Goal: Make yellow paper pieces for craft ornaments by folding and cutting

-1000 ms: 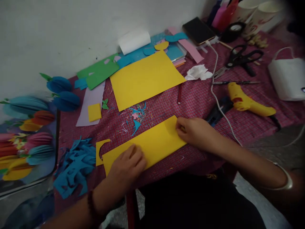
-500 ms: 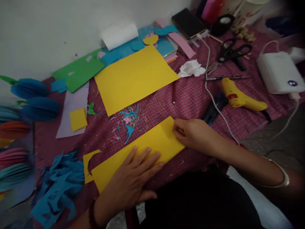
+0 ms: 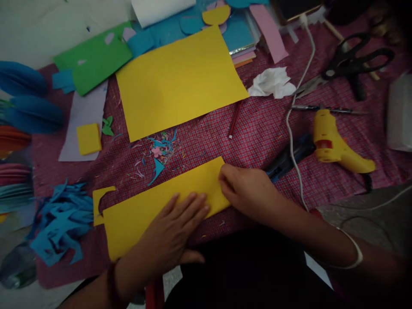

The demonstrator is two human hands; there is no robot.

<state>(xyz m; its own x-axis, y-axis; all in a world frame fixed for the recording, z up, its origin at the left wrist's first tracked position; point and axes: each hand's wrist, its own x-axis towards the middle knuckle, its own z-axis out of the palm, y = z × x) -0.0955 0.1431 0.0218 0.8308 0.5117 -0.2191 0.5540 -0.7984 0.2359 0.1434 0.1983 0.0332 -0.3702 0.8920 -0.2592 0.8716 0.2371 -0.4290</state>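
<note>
A long strip of folded yellow paper lies slantwise along the near edge of the table. My left hand rests flat on it with fingers stretched out, palm down. At the strip's right end, my right hand is closed, its curled fingers on the paper's edge; the fingertips are partly hidden. A larger yellow sheet lies flat beyond the strip. Between the two sits a heap of small paper scraps. A cut yellow offcut touches the strip's left end.
To the right lie a yellow glue gun, black scissors, a white cable and a crumpled tissue. Blue paper shreds are piled at left. Green paper and a small yellow pad lie farther back.
The view has shifted closer and to the right, so the table things sit differently in it. My right hand has slid slightly along the strip's end; the left stays flat on the paper.
</note>
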